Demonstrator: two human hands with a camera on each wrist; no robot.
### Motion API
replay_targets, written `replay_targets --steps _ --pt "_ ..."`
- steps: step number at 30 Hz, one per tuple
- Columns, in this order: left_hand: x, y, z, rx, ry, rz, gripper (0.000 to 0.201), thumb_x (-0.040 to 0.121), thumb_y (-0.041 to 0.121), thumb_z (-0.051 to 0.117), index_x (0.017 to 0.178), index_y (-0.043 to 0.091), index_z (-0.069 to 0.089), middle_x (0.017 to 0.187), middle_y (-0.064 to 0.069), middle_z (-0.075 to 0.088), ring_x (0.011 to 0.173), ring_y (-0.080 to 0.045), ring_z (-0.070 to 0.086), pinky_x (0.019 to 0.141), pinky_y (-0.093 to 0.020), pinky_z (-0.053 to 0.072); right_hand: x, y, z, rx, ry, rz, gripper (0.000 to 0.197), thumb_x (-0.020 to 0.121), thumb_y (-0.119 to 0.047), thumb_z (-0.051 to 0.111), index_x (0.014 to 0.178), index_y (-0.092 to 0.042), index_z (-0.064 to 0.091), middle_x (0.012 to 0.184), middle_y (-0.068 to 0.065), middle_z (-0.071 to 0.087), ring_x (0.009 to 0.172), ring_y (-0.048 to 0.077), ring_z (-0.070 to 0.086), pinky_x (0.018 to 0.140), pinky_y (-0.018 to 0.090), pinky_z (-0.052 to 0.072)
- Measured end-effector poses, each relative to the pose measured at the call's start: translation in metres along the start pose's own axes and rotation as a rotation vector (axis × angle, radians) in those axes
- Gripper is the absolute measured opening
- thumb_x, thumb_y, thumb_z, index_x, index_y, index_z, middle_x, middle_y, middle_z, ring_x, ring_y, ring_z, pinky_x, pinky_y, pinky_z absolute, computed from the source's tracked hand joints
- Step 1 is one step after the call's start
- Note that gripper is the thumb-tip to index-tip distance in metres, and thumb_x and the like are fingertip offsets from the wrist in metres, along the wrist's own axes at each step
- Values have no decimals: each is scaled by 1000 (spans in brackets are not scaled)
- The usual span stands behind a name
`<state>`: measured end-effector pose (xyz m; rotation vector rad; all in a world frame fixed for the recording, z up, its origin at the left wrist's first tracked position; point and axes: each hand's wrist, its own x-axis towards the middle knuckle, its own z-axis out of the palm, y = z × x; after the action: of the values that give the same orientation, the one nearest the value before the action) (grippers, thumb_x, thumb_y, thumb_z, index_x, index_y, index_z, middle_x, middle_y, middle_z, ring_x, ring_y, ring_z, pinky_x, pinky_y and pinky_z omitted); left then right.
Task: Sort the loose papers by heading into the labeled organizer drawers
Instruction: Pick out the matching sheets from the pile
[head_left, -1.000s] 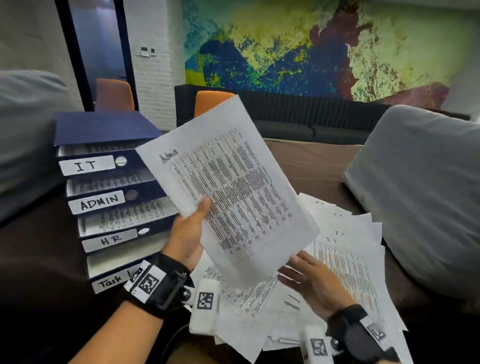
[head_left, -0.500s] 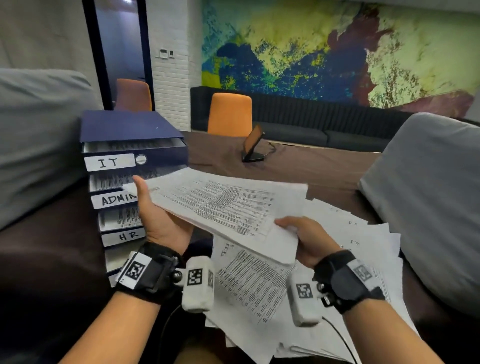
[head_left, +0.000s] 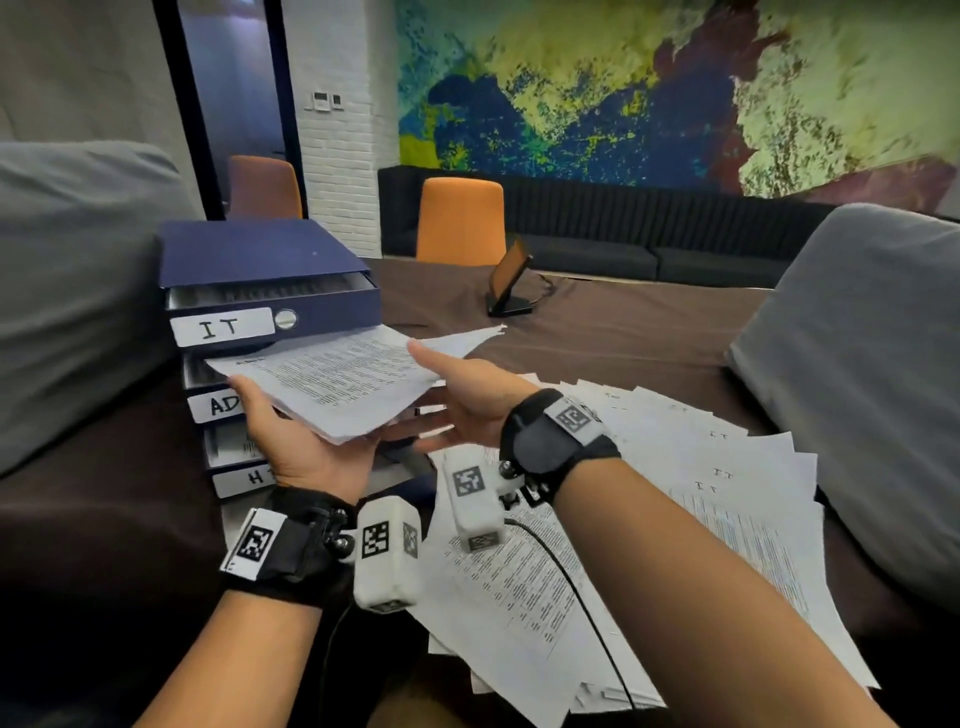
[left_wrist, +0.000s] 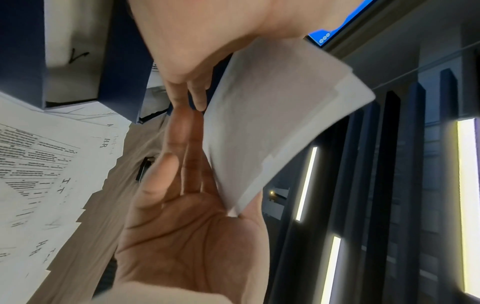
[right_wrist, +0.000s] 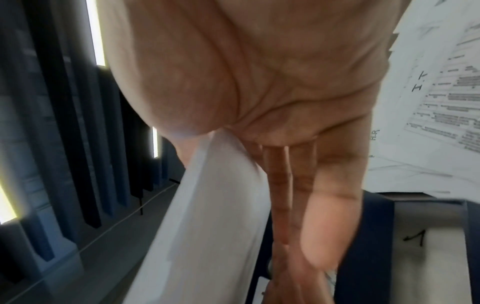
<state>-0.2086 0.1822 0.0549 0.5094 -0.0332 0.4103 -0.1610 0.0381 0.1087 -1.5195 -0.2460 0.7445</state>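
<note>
Hands (head_left: 306, 447) under and beside paper (head_left: 343, 379).

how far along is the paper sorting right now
Partly done: the IT drawer and the drawers below it already hold printed sheets. In hand: the left hand and right hand carry a sheet level at the slot just under the IT drawer, above the label starting AD. Left: a large spread of loose papers on the table, several headed IT.

Both hands reach forward palms up, left hand (head_left: 306, 447) thumb curled, right hand (head_left: 462, 402) fingers extended
</note>
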Motion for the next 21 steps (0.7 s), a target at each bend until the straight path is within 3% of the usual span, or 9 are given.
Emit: replay_targets --steps 2,3,6,8,10,12,14,17,21 --pt "-2 -4 0 -9 17 -15 87 88 83 22 151 26 42 147 -18 52 132 -45 51 107 -65 38 5 0 0 -53 -21 34 57 93 -62 51 119 -13 64 105 12 72 102 35 71 65 31 57" --pt "-2 -5 -1 9 54 -26 84 88 81 27 149 26 44 145 -17 54 131 -45 53 106 -65 39 5 1 -3 -48 23 36 53 94 -60 52 115 -13 64 99 12 73 96 35 73 63 30 57" --pt "0 -8 -1 175 205 -181 67 83 64 55 136 24 58 134 -15 64 121 -45 60 102 -70 39 7 4 -10 52 276 -31 15 98 -22 52 96 -9 58 81 12 66 60 28 70 46 24 49" --pt "1 -6 0 317 399 -250 43 75 43 66 113 23 69 117 -13 73 105 -42 68 90 -76 42 7 6 -13 120 375 -82 8 92 -8 46 88 -9 53 74 11 59 42 21 59 40 22 42" --pt "3 -3 1 384 520 -154 11 82 25 64 89 17 68 96 -9 74 89 -33 70 85 -60 52 6 5 -9 171 376 -78 8 89 -5 43 84 -10 48 67 10 55 35 19 51 38 19 35" --pt "5 4 8 383 536 -73 11 90 17 58 80 17 64 84 -4 71 82 -28 69 81 -46 54 5 1 -4 192 348 -45 8 88 -6 39 84 -12 41 57 7 52 34 16 43 36 16 29" --pt "10 11 9 350 496 -46 14 93 21 55 84 18 64 89 -4 73 85 -28 70 72 -39 56 7 -4 3 189 318 -27 9 88 -6 34 81 -12 37 46 4 50 34 13 37 35 14 26" --pt "13 22 3 286 419 -42 31 96 43 47 89 17 64 87 -6 70 70 -24 65 49 -20 48 22 -9 18 202 331 -14 14 87 -2 30 83 -8 42 49 6 51 30 12 38 34 12 26" --pt "14 32 -2 256 388 -84 51 93 63 43 104 19 67 93 -7 71 70 -22 63 59 -25 46 42 -12 40 115 283 27 19 93 -4 32 103 -5 47 63 11 59 32 12 49 32 13 33"
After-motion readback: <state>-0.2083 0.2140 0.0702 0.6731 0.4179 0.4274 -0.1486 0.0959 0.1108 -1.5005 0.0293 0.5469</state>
